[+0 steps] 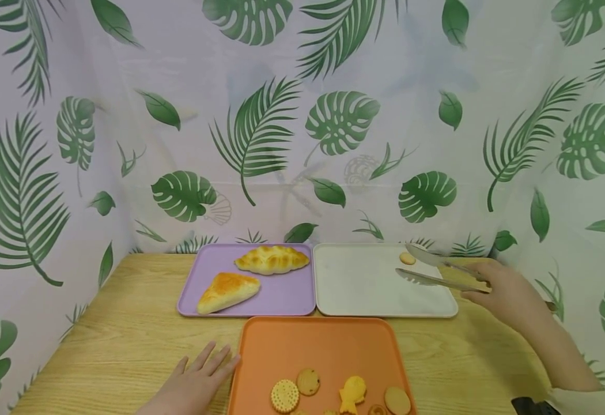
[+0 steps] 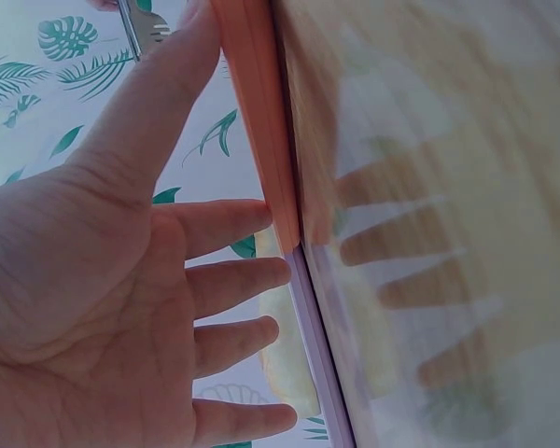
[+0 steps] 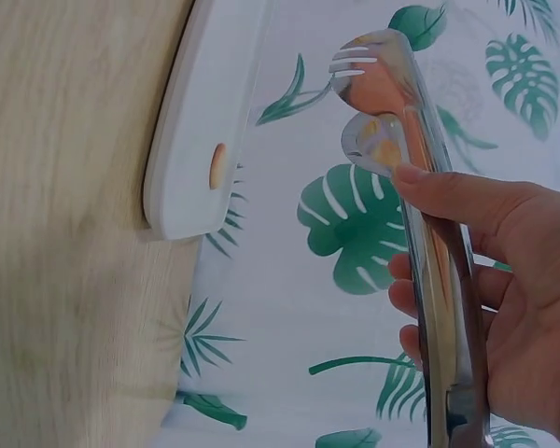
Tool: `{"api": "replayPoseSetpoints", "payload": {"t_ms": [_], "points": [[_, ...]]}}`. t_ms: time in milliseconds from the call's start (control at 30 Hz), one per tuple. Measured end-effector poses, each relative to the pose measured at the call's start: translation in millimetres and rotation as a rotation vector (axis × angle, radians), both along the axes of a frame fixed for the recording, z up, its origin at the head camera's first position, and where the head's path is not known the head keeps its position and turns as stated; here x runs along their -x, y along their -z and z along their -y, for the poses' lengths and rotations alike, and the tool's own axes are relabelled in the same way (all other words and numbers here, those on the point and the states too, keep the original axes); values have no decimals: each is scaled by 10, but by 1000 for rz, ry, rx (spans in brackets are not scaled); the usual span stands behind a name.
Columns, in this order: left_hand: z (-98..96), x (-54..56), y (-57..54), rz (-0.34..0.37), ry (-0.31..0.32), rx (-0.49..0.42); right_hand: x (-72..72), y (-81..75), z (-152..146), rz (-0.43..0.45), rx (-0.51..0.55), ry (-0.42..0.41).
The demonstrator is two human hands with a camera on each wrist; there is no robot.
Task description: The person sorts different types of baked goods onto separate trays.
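Observation:
My right hand holds metal serving tongs, thumb on one side and fingers on the other. In the head view the tongs' arms stand apart over the white tray. A small round cookie lies on that tray near its back edge, close to the tongs' tips; the tips hold nothing. My left hand has its fingers spread and straight, with fingertips right at the left rim of the orange tray. The left wrist view shows its palm and extended thumb.
On the orange tray lie a dotted round cracker, a round cookie, a fish-shaped cookie and an oval cookie. A purple tray holds a triangular bread and a braided bread. Leaf-print curtain stands behind.

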State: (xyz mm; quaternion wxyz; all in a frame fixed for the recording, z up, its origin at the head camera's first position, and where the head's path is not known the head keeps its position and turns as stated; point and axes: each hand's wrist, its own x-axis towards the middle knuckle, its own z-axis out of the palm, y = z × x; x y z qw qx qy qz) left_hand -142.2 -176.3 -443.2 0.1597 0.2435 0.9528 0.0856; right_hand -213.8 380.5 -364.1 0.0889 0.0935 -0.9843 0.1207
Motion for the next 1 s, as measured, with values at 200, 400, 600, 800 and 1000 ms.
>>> {"api": "replayPoseSetpoints", "payload": {"t_ms": [200,400,600,800,1000], "points": [[-10,1,-8,12,-19,-9,-315,-2,116,-26,18,-40],[-19,-16,-18,15,-22,-14,-581,79,182,27,16,-56],[-28,-15,-25,24,-25,-15,-767,206,172,84,5,-155],[-19,-23,-34,11,-8,-26,-866,338,145,51,31,-385],[-18,-33,-19,-11,4,-32,-910,347,148,192,65,-419]]}}
